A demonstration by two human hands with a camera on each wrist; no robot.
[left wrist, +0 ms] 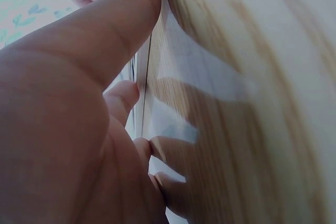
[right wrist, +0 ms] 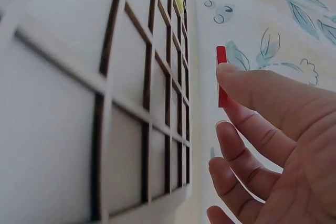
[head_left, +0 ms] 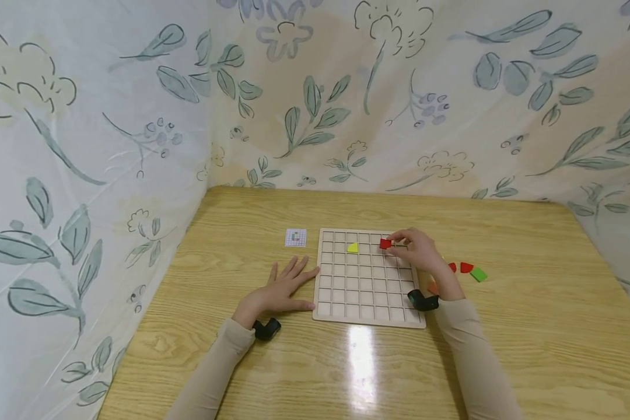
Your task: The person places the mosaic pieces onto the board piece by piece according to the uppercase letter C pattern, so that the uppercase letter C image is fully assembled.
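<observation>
A wooden grid board (head_left: 367, 324) of square cells lies on the table. Between thumb and index finger my right hand (head_left: 419, 249) pinches a red square tile (head_left: 385, 244) over the board's upper right cells. The right wrist view shows this red tile (right wrist: 221, 77) edge-on, apart from the grid. One yellow quarter-round tile (head_left: 353, 248) sits in a cell of the upper left part. My left hand (head_left: 283, 289) rests with spread fingers on the table, thumb and fingertips at the board's left edge. In the left wrist view that hand (left wrist: 58, 119) lies along the edge.
Right of the board lie red quarter-round tiles (head_left: 466, 267), a green tile (head_left: 479, 274) and an orange tile (head_left: 433, 287), partly behind the right arm. A small printed pattern card (head_left: 296, 237) is beyond the left hand. Floral cloth (head_left: 315, 116) hangs behind the table.
</observation>
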